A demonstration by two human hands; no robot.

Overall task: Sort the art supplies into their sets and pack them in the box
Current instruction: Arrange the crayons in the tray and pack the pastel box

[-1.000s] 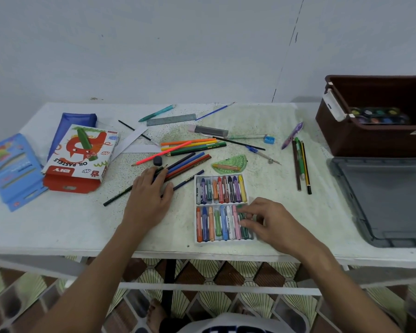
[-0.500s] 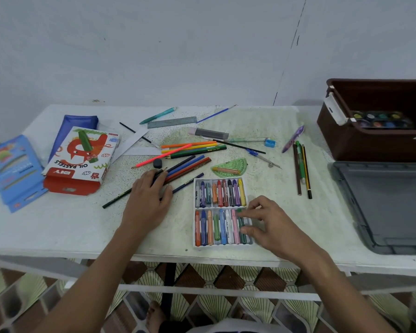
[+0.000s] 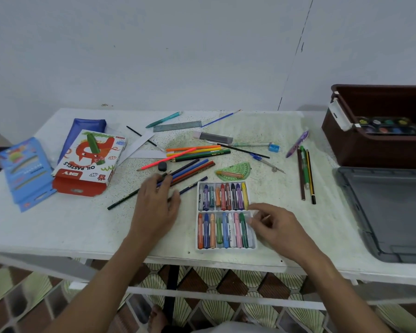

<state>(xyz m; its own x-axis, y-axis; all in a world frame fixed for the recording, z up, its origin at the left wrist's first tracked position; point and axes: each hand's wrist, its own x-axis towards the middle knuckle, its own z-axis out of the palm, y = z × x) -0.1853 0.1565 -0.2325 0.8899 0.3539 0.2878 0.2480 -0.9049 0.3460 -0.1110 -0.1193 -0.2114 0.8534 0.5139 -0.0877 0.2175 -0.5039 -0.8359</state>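
The left hand [image 3: 157, 205] lies flat, fingers straight, on slim wooden coloured pencils [image 3: 188, 169]. The right hand [image 3: 276, 226], fingers loosely curled and gripping nothing, touches the white plastic oil pastel tray [image 3: 250, 246] of waxy sticks, near the table's [image 3: 58, 227] front edge.

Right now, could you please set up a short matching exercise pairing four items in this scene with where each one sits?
Items:
1. round-pan watercolour palette
2. small blue plastic sharpener
3. green crayon
4. translucent green protractor

Places:
A. on the white-and-red oil pastels carton
B. just behind the white pastel tray
C. inside the brown plastic box
D. beside the blue compass

Pairs: 1-C, 2-D, 3-A, 4-B
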